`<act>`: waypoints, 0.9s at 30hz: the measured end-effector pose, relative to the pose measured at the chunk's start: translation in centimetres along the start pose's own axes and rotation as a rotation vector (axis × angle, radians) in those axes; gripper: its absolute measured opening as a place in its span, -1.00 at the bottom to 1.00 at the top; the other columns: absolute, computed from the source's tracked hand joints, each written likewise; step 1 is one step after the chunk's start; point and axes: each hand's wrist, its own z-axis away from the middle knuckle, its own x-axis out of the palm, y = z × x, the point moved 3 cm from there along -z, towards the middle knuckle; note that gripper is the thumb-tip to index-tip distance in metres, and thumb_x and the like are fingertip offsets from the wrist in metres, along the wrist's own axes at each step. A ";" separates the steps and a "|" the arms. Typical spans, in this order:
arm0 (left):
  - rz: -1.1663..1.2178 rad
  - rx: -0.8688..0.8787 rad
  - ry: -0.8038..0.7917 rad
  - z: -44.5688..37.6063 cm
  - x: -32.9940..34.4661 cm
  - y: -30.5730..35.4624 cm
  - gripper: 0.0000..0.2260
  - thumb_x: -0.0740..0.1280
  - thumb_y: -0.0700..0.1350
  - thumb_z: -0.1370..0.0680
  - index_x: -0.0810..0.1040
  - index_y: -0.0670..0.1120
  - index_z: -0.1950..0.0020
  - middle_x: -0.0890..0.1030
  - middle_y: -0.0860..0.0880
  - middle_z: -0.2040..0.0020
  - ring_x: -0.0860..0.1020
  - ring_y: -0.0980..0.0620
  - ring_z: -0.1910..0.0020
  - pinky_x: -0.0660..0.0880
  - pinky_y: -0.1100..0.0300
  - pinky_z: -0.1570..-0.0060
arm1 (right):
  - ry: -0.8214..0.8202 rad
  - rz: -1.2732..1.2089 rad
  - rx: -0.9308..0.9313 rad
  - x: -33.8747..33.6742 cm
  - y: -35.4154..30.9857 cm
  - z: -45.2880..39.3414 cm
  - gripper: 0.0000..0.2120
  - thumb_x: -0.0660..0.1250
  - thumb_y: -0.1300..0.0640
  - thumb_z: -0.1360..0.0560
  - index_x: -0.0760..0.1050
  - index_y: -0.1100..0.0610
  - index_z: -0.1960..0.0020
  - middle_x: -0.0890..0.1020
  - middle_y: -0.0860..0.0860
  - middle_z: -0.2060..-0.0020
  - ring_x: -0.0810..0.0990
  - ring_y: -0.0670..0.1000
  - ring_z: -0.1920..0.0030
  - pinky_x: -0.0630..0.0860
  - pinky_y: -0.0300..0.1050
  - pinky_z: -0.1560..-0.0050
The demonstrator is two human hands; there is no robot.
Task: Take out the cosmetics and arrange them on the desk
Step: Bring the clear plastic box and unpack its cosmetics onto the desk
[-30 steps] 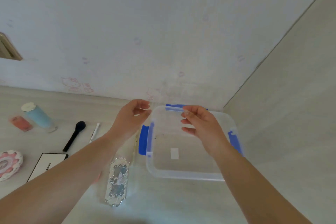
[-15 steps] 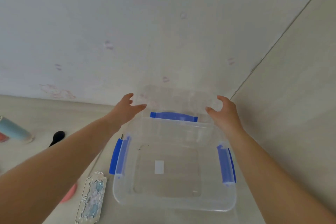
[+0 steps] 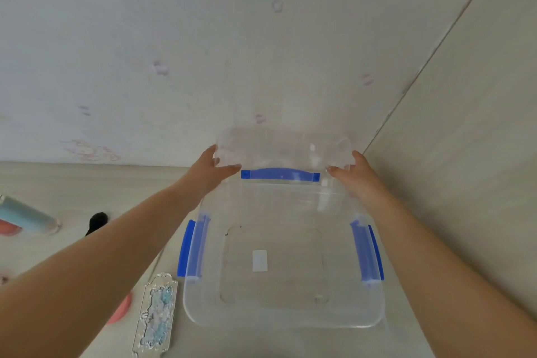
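Note:
An empty clear storage box (image 3: 284, 320) with blue clasps sits on the desk in front of me. Its clear lid (image 3: 282, 147) stands behind it, leaning on the wall. My left hand (image 3: 212, 170) grips the lid's left edge and my right hand (image 3: 353, 176) grips its right edge. Cosmetics lie to the left: an ornate silver case (image 3: 157, 320), a light blue tube (image 3: 27, 215), a pink item (image 3: 8, 228) beside it, a black brush head (image 3: 98, 220) and a pink round piece (image 3: 121, 309), partly hidden by my left forearm.
A pale wall with faint pink prints (image 3: 159, 67) rises just behind the box. A side panel (image 3: 465, 154) closes the desk on the right, close to the box's right clasp (image 3: 366, 253).
My hands have spread apart from the middle of the box's far rim and taken hold of the lid's two side edges. The view has shifted right and closer to the box.

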 end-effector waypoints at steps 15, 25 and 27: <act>0.068 0.319 0.113 9.3 -2.8 0.7 -0.28 0.45 0.01 -0.43 0.13 0.12 -0.48 0.30 0.05 -0.46 0.32 0.11 -0.38 0.31 0.17 -0.18 | 0.171 -0.164 -0.346 -1.9 -2.2 11.2 -0.19 0.36 -0.13 -0.44 -0.07 -0.20 -0.51 0.26 -0.04 -0.47 0.30 -0.07 -0.43 0.31 -0.19 -0.09; 0.077 0.407 0.087 14.2 -2.4 -4.1 -0.23 0.47 0.21 -0.22 0.21 0.10 -0.32 0.39 0.12 -0.36 0.35 0.17 -0.38 0.31 0.22 -0.25 | 0.194 -0.319 -0.341 -1.8 2.9 15.9 -0.58 0.34 -0.19 -0.31 0.32 -0.10 -0.09 0.45 -0.03 -0.29 0.43 -0.02 -0.29 0.46 -0.16 -0.02; 0.033 0.412 0.089 15.2 -2.1 -5.3 -0.25 0.46 0.21 -0.19 0.22 0.12 -0.29 0.41 0.17 -0.31 0.39 0.19 -0.34 0.37 0.18 -0.25 | 0.188 -0.316 -0.330 -1.5 4.3 16.9 -0.58 0.31 -0.26 -0.25 0.36 -0.11 -0.01 0.41 -0.19 -0.28 0.39 -0.11 -0.31 0.45 0.07 -0.23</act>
